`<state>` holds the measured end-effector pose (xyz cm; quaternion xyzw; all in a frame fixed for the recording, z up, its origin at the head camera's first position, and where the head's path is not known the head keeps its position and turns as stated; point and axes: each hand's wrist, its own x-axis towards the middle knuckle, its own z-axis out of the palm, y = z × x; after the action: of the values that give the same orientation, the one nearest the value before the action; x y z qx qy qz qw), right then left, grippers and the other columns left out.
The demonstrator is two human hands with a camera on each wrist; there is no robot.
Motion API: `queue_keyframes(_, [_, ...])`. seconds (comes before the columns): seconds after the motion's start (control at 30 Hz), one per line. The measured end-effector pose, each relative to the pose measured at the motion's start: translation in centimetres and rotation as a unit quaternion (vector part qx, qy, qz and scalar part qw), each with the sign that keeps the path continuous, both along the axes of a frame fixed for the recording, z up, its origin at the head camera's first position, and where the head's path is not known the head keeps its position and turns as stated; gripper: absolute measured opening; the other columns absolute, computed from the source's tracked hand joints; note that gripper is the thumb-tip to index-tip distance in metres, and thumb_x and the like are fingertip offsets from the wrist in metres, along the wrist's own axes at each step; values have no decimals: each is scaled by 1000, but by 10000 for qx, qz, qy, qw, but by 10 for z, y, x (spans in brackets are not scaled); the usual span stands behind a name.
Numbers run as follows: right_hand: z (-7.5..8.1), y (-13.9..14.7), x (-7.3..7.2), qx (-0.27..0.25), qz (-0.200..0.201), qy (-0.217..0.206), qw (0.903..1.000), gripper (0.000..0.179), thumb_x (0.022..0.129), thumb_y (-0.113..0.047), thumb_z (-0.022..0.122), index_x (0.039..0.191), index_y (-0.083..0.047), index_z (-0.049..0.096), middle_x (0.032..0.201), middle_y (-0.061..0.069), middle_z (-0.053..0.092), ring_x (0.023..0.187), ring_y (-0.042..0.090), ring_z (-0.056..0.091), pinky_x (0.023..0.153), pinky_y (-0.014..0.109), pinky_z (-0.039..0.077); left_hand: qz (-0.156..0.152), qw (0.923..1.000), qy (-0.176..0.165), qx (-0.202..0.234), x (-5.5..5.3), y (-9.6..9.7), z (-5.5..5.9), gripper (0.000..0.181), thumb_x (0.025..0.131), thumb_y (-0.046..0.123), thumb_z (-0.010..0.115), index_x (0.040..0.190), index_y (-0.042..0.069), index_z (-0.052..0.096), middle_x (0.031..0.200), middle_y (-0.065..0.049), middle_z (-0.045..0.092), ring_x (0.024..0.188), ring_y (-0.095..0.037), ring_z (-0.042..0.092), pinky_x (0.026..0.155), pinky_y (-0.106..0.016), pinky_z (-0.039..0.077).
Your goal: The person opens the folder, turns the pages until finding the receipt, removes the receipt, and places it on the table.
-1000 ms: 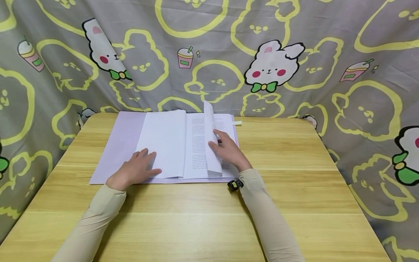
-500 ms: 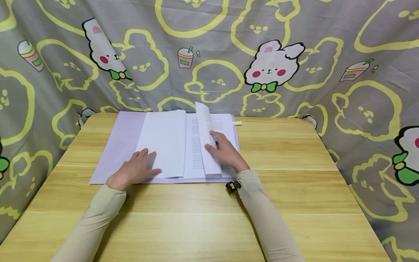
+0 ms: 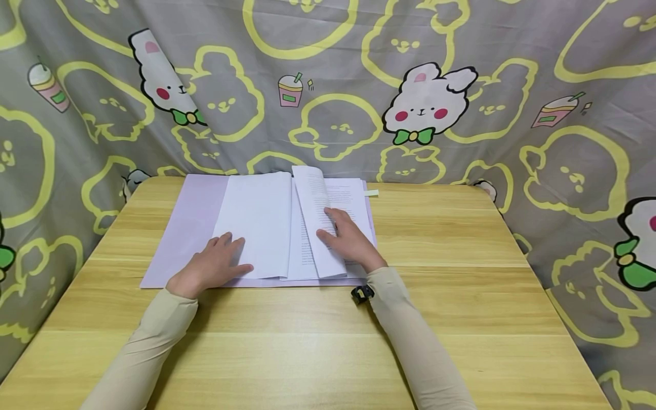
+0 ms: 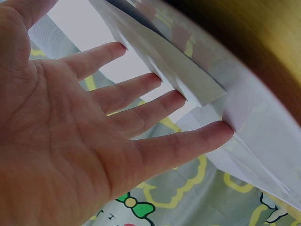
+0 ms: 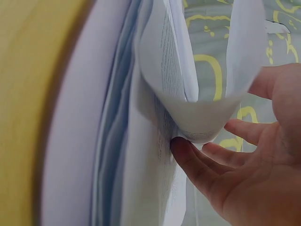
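Observation:
A pale purple folder (image 3: 197, 199) lies spread out at the back of the table. Blank white sheets (image 3: 261, 216) cover part of its left half, and printed pages (image 3: 351, 191) lie on the right. The left hand (image 3: 212, 265) rests on the blank sheets with fingers spread; in the left wrist view, fingertips touch the paper. One printed page (image 3: 315, 199) bends over leftward in a rounded curl. Against the outer side of that curl is the right hand (image 3: 353, 242), its thumb and fingers touching the paper. In the right wrist view, fingertips (image 5: 183, 146) meet the curl's underside.
A small light tab (image 3: 371, 192) sticks out past the folder's right edge. The wooden table (image 3: 461, 285) extends in front and to the right. Behind it hangs a patterned grey curtain (image 3: 343, 68). A black device (image 3: 363, 293) sits at the right wrist.
The curled page's free edge has swung left and lower, toward the folder's middle. The right hand has shifted slightly left along with it. The left hand has stayed in place.

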<state>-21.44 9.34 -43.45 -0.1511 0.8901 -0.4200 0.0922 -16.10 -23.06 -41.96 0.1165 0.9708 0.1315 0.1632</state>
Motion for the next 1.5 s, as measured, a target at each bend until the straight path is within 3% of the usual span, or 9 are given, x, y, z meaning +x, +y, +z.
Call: queue_keyframes(1.5, [0, -9, 5, 348, 153, 106, 9992, 69, 103, -37, 59, 161, -9, 31, 165, 19, 27, 152, 36, 31, 123, 49, 27, -53, 9999, 61, -115, -2, 0, -3, 82, 98, 51, 63, 154, -3, 38, 158, -38, 26, 140, -60, 29, 95, -81, 37])
